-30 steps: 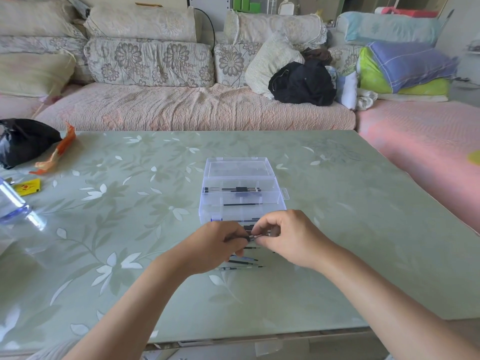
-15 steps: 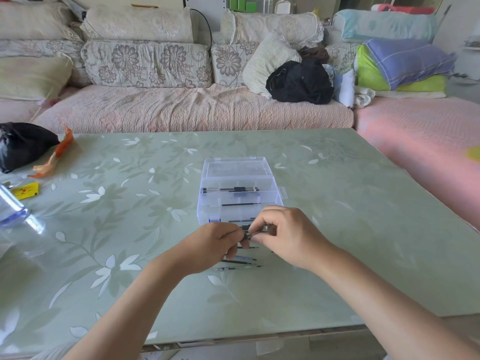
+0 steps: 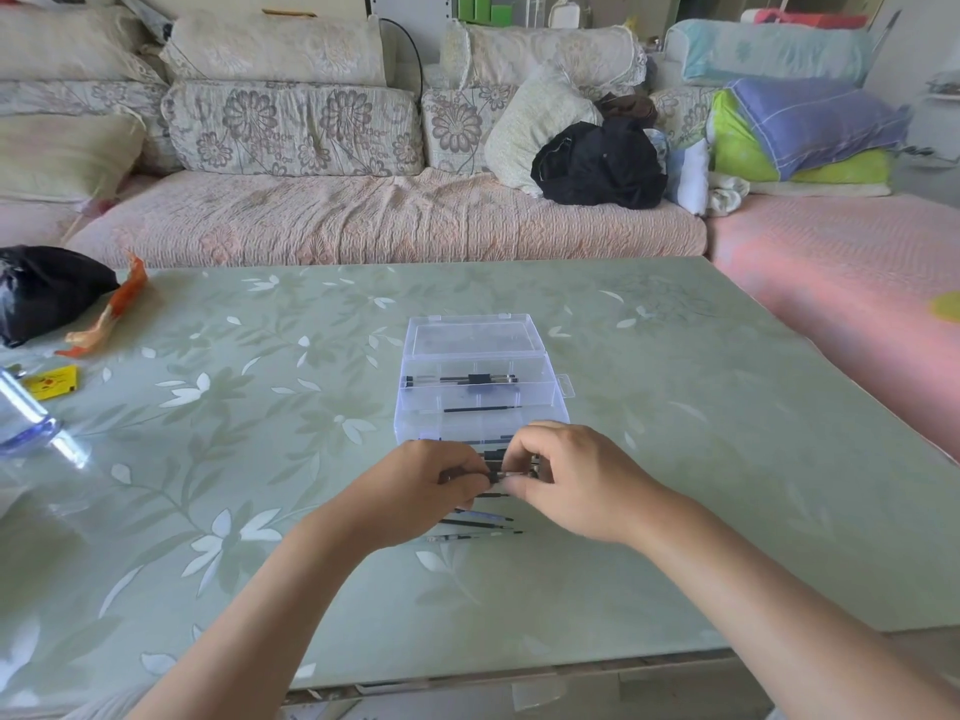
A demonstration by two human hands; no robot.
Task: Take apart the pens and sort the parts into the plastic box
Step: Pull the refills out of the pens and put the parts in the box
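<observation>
From the head view, the left hand and right hand each pinch one end of a pen, held level just above the desk, probably to twist or pull it apart. The open plastic box lies at 12 o'clock of the hands, close enough for dropping parts in. Loose refills lie at 6 o'clock of the pen. Compared with a second ago little differs: same grip and spot, with the right hand slightly nearer the left.
</observation>
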